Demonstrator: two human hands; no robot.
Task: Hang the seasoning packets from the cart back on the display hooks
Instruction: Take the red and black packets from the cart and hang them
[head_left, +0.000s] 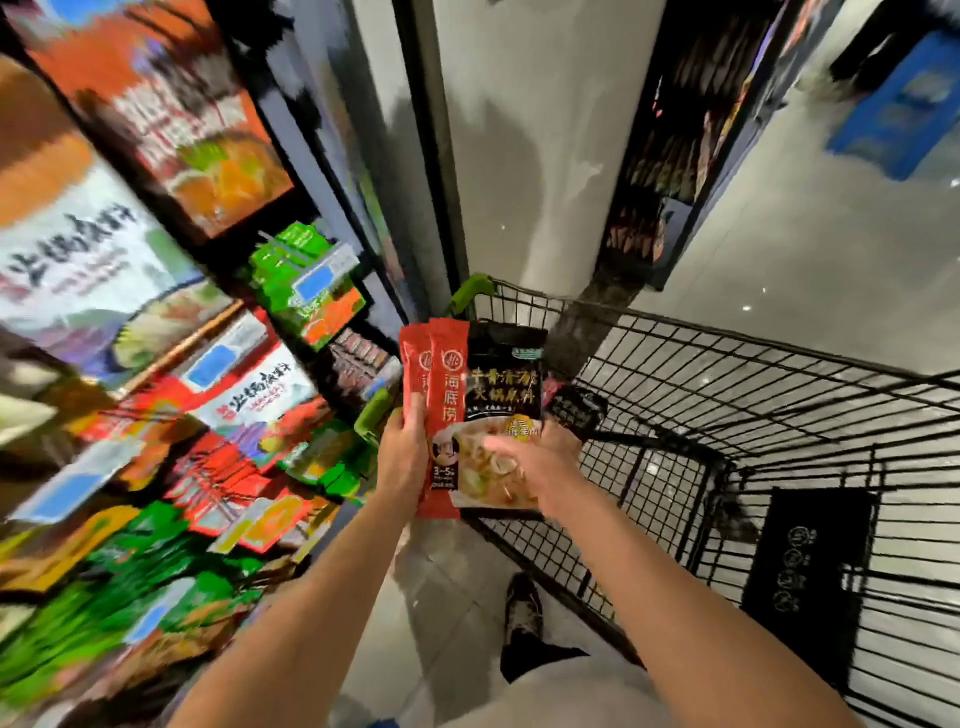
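Observation:
My left hand (404, 457) grips a stack of red-and-black seasoning packets (488, 384) by the lower left edge, holding them upright over the near left corner of the black wire cart (779, 415). My right hand (535, 462) is blurred and lies against the front of the packets at their lower right, fingers spread. Another black packet (579, 408) lies in the cart just behind the held stack. A black packet or panel (810, 582) sits at the cart's right end. The display (171, 332) of hanging packets fills the left side, strongly blurred.
Green packets (306, 280) and red-white packets (249, 384) hang on the left display. The cart's green handle (470, 291) is beside the shelf. A second shelf (675, 145) stands across the aisle, with a blue crate (898, 104) on the grey floor. My shoe (524, 608) stands by the cart.

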